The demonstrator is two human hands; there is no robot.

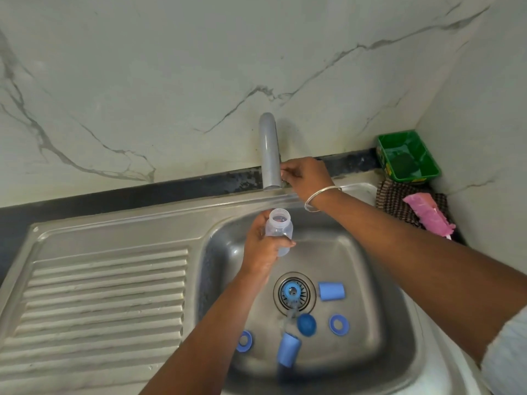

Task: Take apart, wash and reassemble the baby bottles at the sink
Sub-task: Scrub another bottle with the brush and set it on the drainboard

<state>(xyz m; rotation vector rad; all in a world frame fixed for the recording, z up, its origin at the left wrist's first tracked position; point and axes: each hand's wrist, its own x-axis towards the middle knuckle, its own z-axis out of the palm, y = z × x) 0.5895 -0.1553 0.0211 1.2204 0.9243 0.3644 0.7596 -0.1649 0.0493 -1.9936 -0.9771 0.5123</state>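
The left hand grips a clear bottle round its lower half, fingers curled, over the basin's 12 o'clock side. The bottle stands nearly upright, long axis vertical, open mouth up, just below the spout. The right hand reaches to the spout's base at 3 o'clock of it, fingers pinching something small there; what it is I cannot tell. A bangle sits on that wrist.

Down in the sink, a blue part lies on the drain. A blue cap lies on its side at 3 o'clock of the drain, a blue ball-shaped piece at 5, a ring beyond it, another cap at 6, a second ring at 7. The ribbed drainboard spreads at 9 o'clock. At 2 o'clock sit a green tray, a checked cloth and a pink item.
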